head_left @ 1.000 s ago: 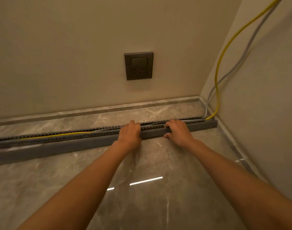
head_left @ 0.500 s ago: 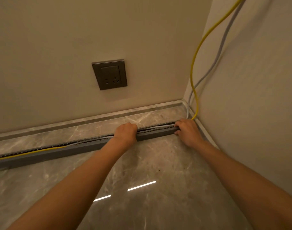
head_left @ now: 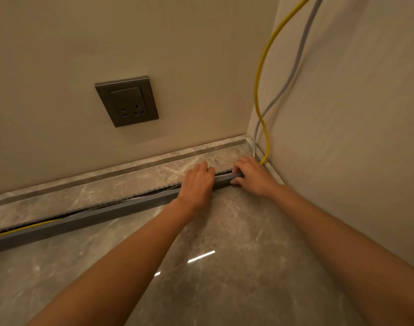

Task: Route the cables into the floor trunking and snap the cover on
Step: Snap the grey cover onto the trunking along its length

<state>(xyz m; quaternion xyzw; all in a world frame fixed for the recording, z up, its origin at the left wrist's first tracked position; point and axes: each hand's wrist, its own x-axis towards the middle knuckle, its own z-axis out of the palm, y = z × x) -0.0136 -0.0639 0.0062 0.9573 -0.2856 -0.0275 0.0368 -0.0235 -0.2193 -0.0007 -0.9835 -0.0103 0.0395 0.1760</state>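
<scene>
A long grey floor trunking (head_left: 107, 214) runs across the marble floor toward the right corner, its slotted far wall (head_left: 140, 196) showing above a smooth grey near side. A yellow cable (head_left: 256, 90) and a grey cable (head_left: 295, 67) drop down the right wall into its end. The yellow cable shows again inside the channel at far left. My left hand (head_left: 196, 182) lies over the trunking with fingers curled over its far edge. My right hand (head_left: 253, 177) grips the trunking's right end, thumb on the near side. The cables' entry point is hidden behind my right hand.
A dark wall socket (head_left: 127, 101) sits on the back wall above the trunking. A marble skirting strip (head_left: 130, 170) runs along the wall base. The right wall (head_left: 354, 137) stands close beside my right arm. Glossy marble floor (head_left: 224, 267) spreads toward me.
Both hands have slid right along the trunking toward the corner, and my view has turned right with them. My right hand now sits at the trunking's end.
</scene>
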